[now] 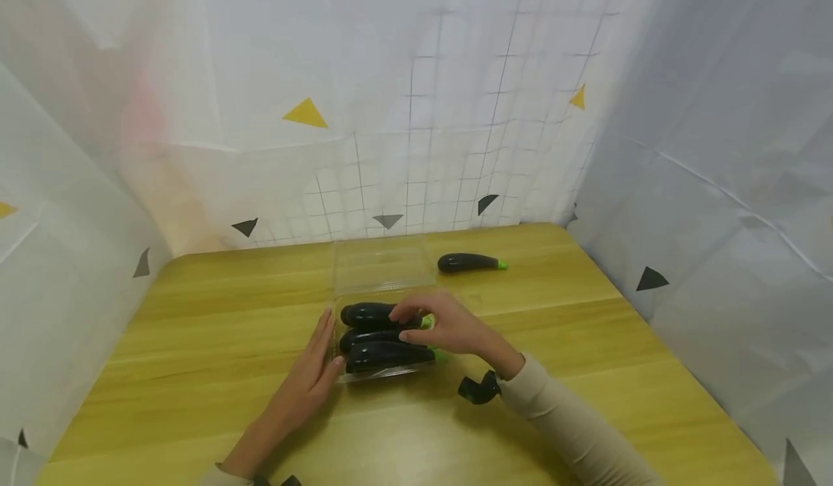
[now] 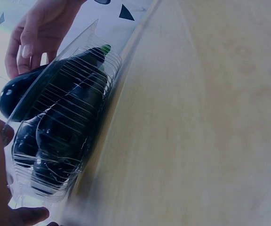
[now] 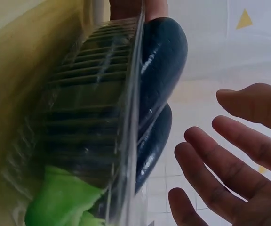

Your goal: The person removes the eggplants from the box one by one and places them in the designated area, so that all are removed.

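We see long black eggplants (image 1: 389, 356) in a clear rectangular plastic box (image 1: 389, 374). The left hand (image 1: 311, 372) touches its left side with straight fingers; above it, the right hand (image 1: 450, 321) is relaxed, gripping nothing.

Counter (image 1: 215, 327): yellowish wood-grain top, far corners rounded.
Back sheet (image 1: 260, 52): wht, creased, hangs right behind counter's far edge, from where I'm standing; pinkish tint twd lt.
Grid (image 1: 455, 131): thin dk lines, ctr to rt of back sheet.
Yellow triangles (image 1: 307, 113): 2 on back sheet, rt one smaller.
Rt sheet (image 1: 735, 110): greyish, creased, w/ blk triangle (image 1: 651, 279) low down.
Lt sheet (image 1: 52, 312): pale, grey patch (image 1: 142, 263) nr counter.
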The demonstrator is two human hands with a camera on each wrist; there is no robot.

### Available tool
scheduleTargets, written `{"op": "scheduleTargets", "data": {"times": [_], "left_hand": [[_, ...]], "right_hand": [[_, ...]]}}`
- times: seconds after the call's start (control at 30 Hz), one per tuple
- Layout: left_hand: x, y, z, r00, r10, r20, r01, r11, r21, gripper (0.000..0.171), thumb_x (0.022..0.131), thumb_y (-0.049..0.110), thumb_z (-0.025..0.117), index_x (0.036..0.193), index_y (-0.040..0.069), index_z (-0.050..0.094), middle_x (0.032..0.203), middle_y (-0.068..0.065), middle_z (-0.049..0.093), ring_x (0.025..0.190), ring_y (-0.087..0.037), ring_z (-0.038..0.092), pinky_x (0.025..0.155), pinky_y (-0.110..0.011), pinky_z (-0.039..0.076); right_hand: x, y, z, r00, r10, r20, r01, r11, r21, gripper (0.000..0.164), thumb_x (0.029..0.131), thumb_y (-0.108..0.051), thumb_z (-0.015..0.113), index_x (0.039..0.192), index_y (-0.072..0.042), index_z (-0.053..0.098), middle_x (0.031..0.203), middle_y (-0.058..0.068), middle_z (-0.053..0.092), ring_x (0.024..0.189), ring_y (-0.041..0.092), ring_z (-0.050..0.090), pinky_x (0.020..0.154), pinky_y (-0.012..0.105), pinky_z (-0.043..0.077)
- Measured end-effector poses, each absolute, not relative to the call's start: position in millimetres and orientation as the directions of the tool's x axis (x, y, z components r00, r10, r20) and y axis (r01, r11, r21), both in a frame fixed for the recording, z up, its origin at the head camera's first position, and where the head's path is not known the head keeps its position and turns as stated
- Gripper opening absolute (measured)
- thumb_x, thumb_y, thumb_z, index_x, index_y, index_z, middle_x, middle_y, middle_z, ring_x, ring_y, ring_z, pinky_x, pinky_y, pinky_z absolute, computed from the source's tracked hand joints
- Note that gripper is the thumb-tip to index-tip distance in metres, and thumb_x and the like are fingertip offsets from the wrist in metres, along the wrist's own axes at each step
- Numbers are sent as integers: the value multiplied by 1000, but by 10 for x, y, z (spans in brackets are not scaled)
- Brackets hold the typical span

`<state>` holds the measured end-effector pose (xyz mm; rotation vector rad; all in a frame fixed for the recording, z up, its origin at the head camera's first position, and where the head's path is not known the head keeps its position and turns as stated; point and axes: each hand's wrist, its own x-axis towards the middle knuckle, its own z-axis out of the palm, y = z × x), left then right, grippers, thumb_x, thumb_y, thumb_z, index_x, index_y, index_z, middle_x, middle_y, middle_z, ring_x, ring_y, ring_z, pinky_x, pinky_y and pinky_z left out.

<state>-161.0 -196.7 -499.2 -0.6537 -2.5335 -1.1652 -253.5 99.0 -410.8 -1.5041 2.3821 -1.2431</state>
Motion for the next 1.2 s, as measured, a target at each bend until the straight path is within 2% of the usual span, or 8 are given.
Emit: {"op": "scheduleTargets", "data": {"times": [0.3,0.43,0.7,0.93,1.2], "left_hand": [[-1594,-1972,-5005,-869,278,409,491,578,652,66,110,15,53,163,-4,19,172,-20,9,155,-36,13,120,-21,3],[-1590,-1974,-5010,-866,281,415,497,578,647,66,110,15,53,163,-6,19,171,-21,9,155,-36,13,120,-20,3],[-1598,-1976,-5014,-864,288,413,501,571,650,66,110,14,52,163,-5,18,172,-20,8,156,-35,12,120,-20,3],[-1604,-1966,-4998,-877,279,392,479,578,660,68,110,15,53,165,-1,17,172,-17,8,156,-32,12,120,-20,3],[-1601,-1963,-4991,-868,283,408,494,574,653,67,110,15,52,164,-3,18,172,-19,8,156,-33,12,120,-20,3]], "right_hand": [[-2487,939,-4199,-492,-815,306,-735,201,-648,31,96,-16,78,123,-2,70,113,12,74,102,27,70,85,49,58],[-2470,915,-4239,-483,-833,270,-724,205,-659,33,96,-17,78,124,-2,70,113,10,74,103,23,69,85,47,58],[-2464,914,-4287,-477,-855,204,-732,258,-630,37,96,-21,79,129,-7,70,121,2,71,105,12,67,91,32,56],[-2472,914,-4294,-470,-866,173,-745,283,-605,39,96,-23,78,131,-10,69,123,0,70,104,13,66,88,34,56],[-2485,918,-4310,-479,-860,173,-735,286,-615,37,97,-25,77,130,-10,70,122,1,71,99,15,65,85,36,56]]}}
